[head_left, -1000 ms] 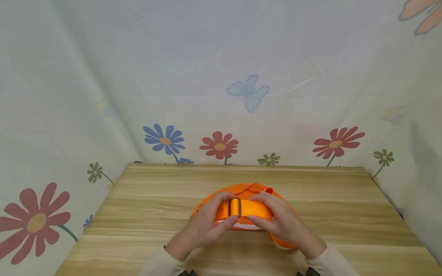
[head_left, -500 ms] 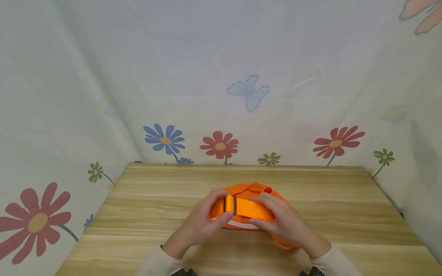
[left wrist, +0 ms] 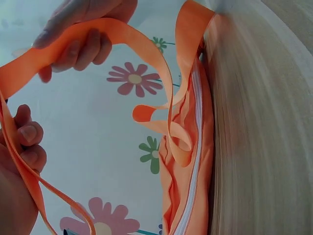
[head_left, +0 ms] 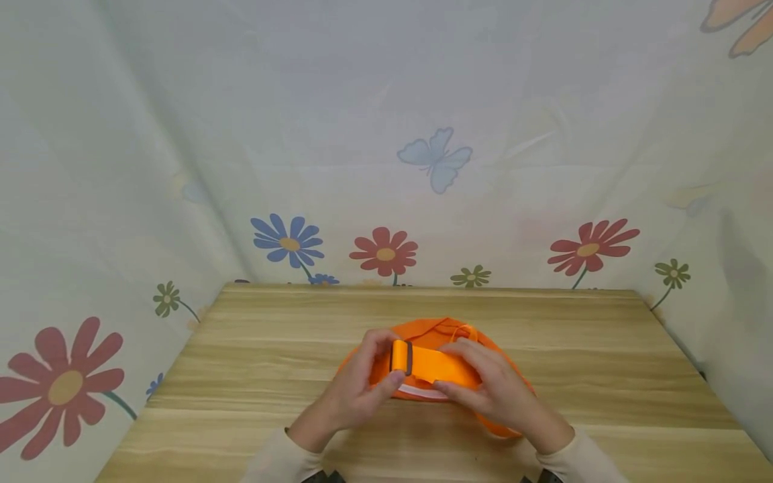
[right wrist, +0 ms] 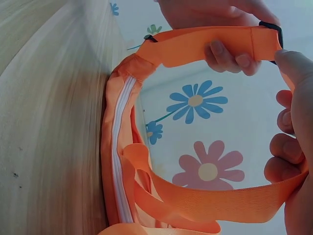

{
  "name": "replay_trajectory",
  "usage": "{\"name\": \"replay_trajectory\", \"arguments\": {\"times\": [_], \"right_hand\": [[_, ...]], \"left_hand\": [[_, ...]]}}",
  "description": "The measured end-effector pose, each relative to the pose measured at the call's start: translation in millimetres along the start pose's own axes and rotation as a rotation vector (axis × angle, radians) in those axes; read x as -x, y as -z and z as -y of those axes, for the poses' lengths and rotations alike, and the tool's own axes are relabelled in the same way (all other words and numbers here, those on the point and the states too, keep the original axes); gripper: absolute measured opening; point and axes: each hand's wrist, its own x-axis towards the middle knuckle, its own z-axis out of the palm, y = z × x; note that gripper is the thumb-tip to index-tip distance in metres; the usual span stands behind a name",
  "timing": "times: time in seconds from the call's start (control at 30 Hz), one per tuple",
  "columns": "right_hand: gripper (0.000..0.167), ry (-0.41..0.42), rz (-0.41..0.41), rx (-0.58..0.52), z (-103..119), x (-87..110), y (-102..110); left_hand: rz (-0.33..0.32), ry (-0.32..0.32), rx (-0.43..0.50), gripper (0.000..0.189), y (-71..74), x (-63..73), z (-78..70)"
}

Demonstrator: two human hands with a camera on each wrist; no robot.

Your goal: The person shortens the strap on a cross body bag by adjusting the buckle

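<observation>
An orange waist bag [head_left: 423,329] lies on the wooden table, with a white zipper [right wrist: 117,147] along its side. Its wide orange strap [head_left: 443,367] is lifted above it and spans between both hands. A dark slide buckle [head_left: 409,359] sits on the strap. My left hand [head_left: 353,392] pinches the strap at the buckle, thumb in front and fingers behind. My right hand [head_left: 504,386] grips the strap to the right of the buckle. Loose loops of strap [left wrist: 178,142] hang down onto the bag in the left wrist view.
The wooden table top [head_left: 272,335] extends around the bag to both sides. A pale cloth backdrop [head_left: 338,168] with printed flowers and a butterfly rises behind and beside the table.
My left hand and the buckle have shifted slightly left, exposing more strap between the hands. My right hand keeps nearly the same place, and the bag stays on the table.
</observation>
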Motion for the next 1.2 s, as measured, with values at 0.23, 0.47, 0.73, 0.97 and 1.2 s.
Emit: {"name": "replay_trajectory", "arguments": {"times": [0.23, 0.47, 0.73, 0.97, 1.2], "right_hand": [[0.040, -0.018, 0.008, -0.032, 4, -2.0, -3], [0.043, -0.035, 0.038, -0.017, 12, -7.7, -4], [0.046, -0.070, 0.098, 0.008, 12, -8.2, 2], [0.047, -0.012, 0.093, 0.034, 1, -4.0, 11], [0.045, -0.023, 0.093, 0.004, 0, -2.8, 11]], "left_hand": [[0.048, 0.028, 0.040, 0.045, -3.5, -0.2, 1.1], [0.048, 0.043, 0.024, 0.047, -8.4, -3.1, 0.3], [0.025, 0.107, 0.047, 0.043, -4.1, -2.7, 1.0], [0.002, 0.087, 0.047, 0.043, 6.2, -0.8, 2.0], [0.005, 0.060, 0.079, 0.044, 5.9, -1.1, 4.6]]}}
